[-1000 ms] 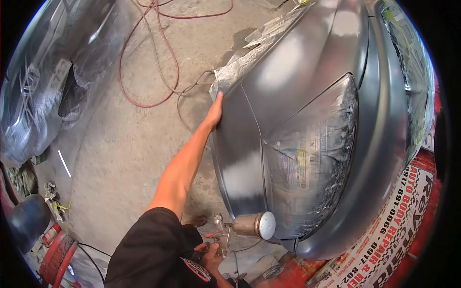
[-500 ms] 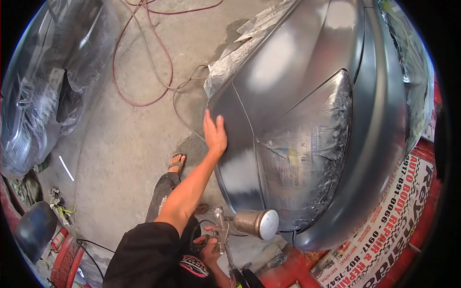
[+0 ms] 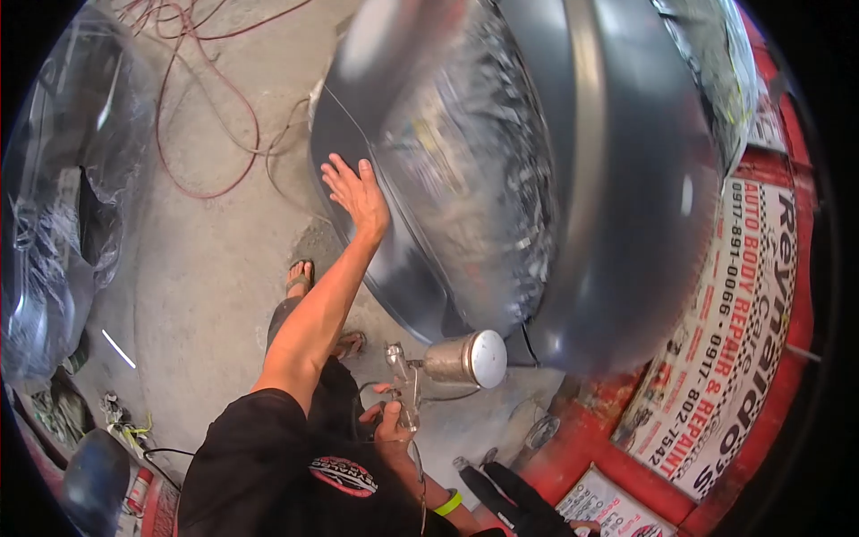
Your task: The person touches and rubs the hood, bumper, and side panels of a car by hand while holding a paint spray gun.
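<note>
I'm moving the spread left hand (image 3: pixel 360 199) lower, covering more panel (image 3: pixel 394 268). The right hand (image 3: pixel 391 430) is gripping a spray gun (image 3: pixel 446 361).

One black short-sleeved shirt (image 3: pixel 246 465) bears an oval red-and-white emblem (image 3: pixel 343 477). A yellow-green wristband (image 3: pixel 449 503) sits on the right. Dark trousers (image 3: pixel 284 321) and strapped, open-toed sandals (image 3: pixel 298 281) complete the clothing.

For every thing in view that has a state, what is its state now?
Left hand: open, at the car panel; contact unclear
Right hand: closed around the spray gun
Spray gun: held, cup lidded
Plastic cover: wrinkled
Bumper: dark, shiny
Red hose: looped on floor
</note>
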A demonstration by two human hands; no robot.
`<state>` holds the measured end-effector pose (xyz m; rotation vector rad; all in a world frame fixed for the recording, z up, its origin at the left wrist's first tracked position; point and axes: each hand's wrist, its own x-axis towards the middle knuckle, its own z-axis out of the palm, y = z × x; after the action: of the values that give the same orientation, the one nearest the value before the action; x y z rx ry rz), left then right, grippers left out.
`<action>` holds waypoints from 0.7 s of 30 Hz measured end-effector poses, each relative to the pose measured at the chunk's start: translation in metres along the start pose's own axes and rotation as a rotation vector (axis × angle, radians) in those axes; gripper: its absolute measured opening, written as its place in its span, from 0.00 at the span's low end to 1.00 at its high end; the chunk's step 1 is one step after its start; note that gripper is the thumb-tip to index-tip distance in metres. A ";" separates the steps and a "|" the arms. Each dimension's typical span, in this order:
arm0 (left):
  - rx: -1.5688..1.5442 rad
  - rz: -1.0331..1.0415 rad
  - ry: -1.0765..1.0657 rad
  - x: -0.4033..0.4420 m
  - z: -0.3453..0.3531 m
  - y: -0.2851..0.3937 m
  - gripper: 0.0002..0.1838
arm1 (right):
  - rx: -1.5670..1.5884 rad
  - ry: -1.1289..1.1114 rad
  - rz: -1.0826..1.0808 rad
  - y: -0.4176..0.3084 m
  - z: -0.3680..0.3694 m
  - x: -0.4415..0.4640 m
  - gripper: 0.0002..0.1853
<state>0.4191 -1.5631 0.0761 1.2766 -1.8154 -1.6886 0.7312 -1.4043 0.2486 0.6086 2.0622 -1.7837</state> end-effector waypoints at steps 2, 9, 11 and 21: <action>-0.004 0.074 0.005 -0.037 0.007 -0.011 0.46 | -0.013 -0.007 -0.035 0.018 -0.028 -0.013 0.25; -0.004 0.294 0.044 -0.126 0.025 -0.046 0.49 | 0.104 0.138 0.022 0.071 -0.104 -0.044 0.30; 0.019 0.312 0.044 -0.145 0.028 -0.057 0.50 | 0.135 0.172 0.037 0.080 -0.118 -0.054 0.31; 0.252 0.551 -0.039 -0.225 0.033 -0.137 0.63 | 0.232 0.283 0.039 0.105 -0.162 -0.079 0.18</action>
<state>0.5643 -1.3497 0.0122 0.7210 -2.1968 -1.2190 0.8570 -1.2391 0.2263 1.0121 2.0112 -2.0298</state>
